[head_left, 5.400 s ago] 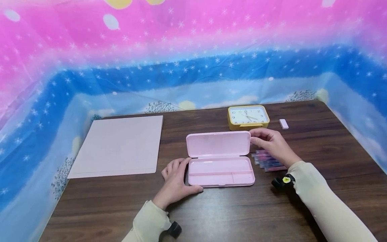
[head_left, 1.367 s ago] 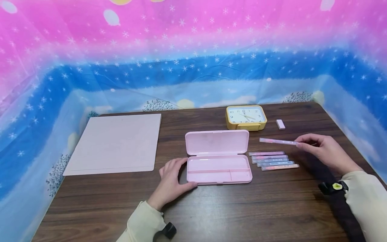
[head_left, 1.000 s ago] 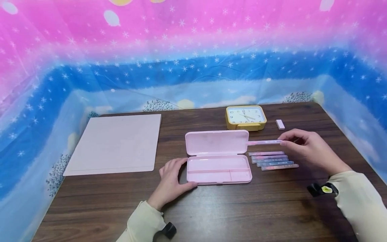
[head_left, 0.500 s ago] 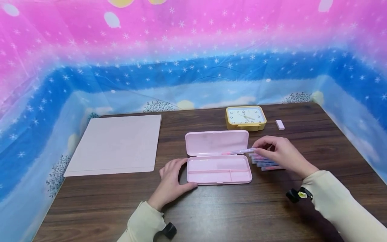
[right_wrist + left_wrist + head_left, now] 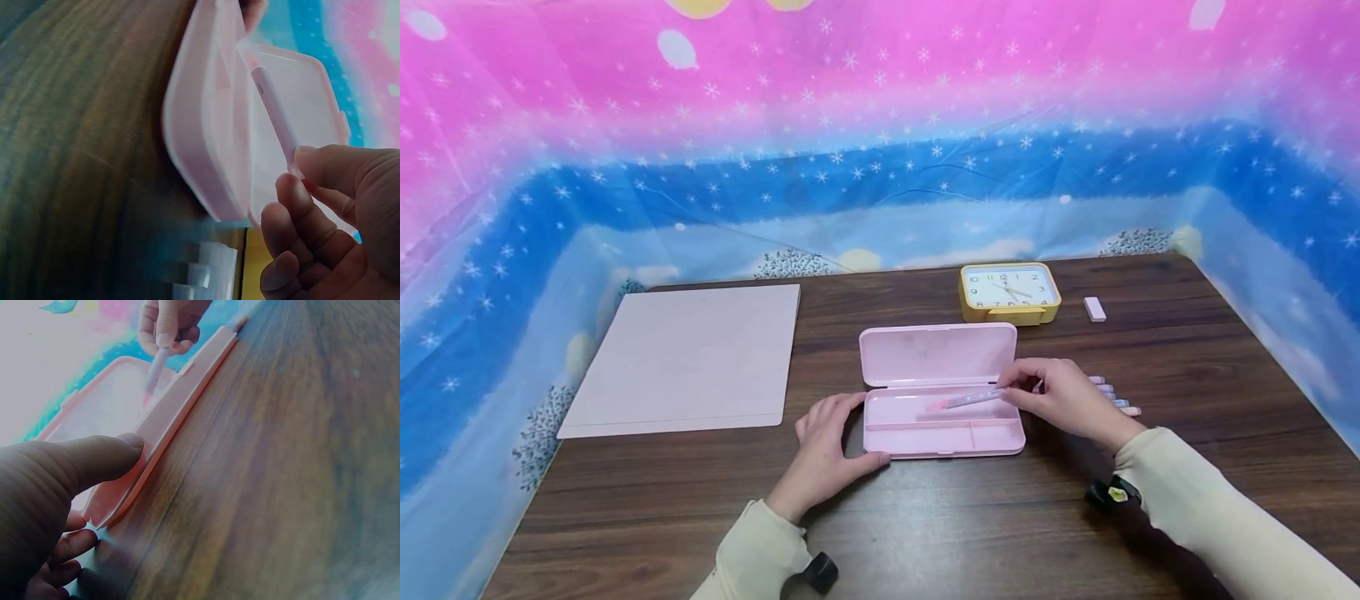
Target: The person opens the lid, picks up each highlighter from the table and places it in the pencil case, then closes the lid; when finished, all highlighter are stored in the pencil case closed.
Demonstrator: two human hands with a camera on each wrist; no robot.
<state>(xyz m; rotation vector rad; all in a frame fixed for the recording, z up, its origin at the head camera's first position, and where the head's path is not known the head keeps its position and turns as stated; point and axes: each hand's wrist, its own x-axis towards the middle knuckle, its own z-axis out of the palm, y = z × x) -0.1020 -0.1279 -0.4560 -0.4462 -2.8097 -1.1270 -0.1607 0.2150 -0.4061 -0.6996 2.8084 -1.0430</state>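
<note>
A pink pencil case [image 5: 925, 450] lies with its lid raised on the table, its tray divided into a long back compartment and smaller front ones. My left hand [image 5: 829, 454] holds the case's left end, thumb at the front wall and fingers round the side. Between thumb and fingertips, my right hand [image 5: 1063, 398] pinches one end of a slim pale purple pen [image 5: 973, 400]. The pen slants over the back compartment, its pink-tipped end pointing left and down. In the right wrist view, the same pen [image 5: 275, 115] shows in front of the raised lid [image 5: 300, 87].
Several more pens [image 5: 1108, 392] lie right of the case, partly hidden behind my right hand. Behind the case stands a yellow alarm clock [image 5: 1011, 293], with a small white-pink eraser [image 5: 1095, 309] to its right. A large pale pink board [image 5: 685, 362] lies at the left.
My right hand has opened-lid case at its left now, having lifted a pen from beside the others and carried it left and down over the tray. My left hand stays at the case.
</note>
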